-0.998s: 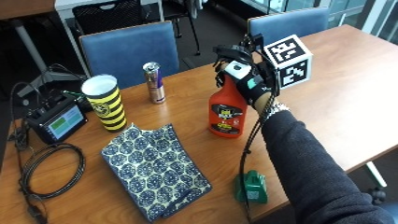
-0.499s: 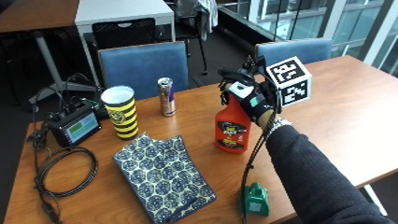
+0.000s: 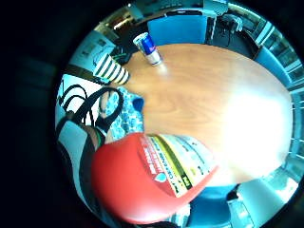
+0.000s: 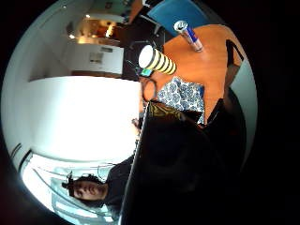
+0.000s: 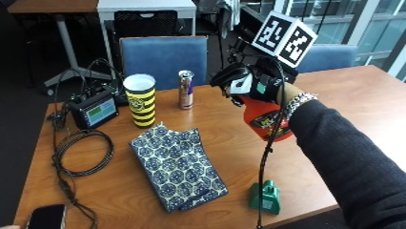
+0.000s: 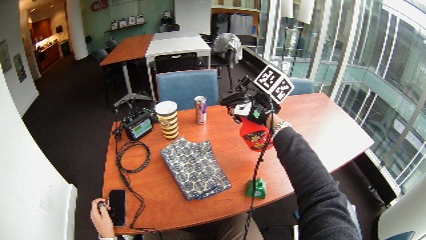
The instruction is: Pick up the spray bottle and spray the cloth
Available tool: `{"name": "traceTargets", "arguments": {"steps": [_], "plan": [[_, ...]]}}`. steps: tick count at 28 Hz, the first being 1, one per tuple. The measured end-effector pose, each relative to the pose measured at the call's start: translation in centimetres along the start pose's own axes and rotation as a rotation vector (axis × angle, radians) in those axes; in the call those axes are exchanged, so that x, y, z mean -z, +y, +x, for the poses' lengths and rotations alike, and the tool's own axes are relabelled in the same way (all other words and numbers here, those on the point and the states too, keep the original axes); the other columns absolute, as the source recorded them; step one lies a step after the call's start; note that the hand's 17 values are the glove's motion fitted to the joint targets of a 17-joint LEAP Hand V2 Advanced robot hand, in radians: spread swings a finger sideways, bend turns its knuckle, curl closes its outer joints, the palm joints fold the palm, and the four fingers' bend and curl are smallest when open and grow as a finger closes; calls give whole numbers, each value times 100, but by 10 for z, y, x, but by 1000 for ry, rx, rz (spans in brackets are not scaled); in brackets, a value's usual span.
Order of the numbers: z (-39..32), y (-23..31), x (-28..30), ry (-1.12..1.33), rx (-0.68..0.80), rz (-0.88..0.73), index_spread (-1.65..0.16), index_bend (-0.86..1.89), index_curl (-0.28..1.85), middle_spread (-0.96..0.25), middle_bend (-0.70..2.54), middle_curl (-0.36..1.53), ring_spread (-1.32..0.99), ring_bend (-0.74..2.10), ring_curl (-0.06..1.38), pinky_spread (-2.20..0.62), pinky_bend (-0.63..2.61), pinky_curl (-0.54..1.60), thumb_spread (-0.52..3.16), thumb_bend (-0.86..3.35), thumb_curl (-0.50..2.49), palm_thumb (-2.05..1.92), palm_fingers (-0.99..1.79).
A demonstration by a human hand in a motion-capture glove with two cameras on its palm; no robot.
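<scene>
The red spray bottle (image 5: 269, 121) is held off the counter (image 5: 355, 90) by the gloved right hand (image 5: 250, 83), fingers curled round its neck; it hangs tilted beside the patterned cloth (image 5: 176, 167), not over it. Risk, as judged: mist falling on bare wood if the nozzle is not aimed at the cloth. The energy drink can (image 5: 185, 89) and striped cup (image 5: 141, 99) stand behind the cloth, and could be clipped by a wide swing. Open room is seen toward the counter's right side.

No wording can be read; the spray bottle (image 5: 269, 121) in the grip (image 5: 254, 83) bears a label whose small print stays illegible; the striped cup's (image 5: 141, 99) emblem likewise.
</scene>
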State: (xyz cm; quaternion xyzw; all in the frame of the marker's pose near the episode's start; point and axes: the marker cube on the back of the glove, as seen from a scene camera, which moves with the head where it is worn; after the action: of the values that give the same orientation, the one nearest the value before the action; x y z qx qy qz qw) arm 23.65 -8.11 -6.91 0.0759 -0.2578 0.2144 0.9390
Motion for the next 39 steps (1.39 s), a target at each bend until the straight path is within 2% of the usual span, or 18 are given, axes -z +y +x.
{"name": "traceTargets", "arguments": {"steps": [10,22,32,39], "plan": [[-22,-2,-11,326,-32,-162,-33,26,61,-22,61,53,-24,60,48,-28,38,37,23,-3,78,97,135],[-24,10,-69,704,-58,-415,-32,27,62,-22,62,53,-24,60,48,-29,38,38,22,-3,79,96,135],[-15,21,-114,820,-76,-567,-32,27,62,-23,62,53,-24,60,48,-29,38,38,22,-3,80,96,135],[-8,25,-127,839,-78,-611,-32,27,63,-23,62,53,-24,60,48,-29,38,38,22,-3,80,95,135]]}}
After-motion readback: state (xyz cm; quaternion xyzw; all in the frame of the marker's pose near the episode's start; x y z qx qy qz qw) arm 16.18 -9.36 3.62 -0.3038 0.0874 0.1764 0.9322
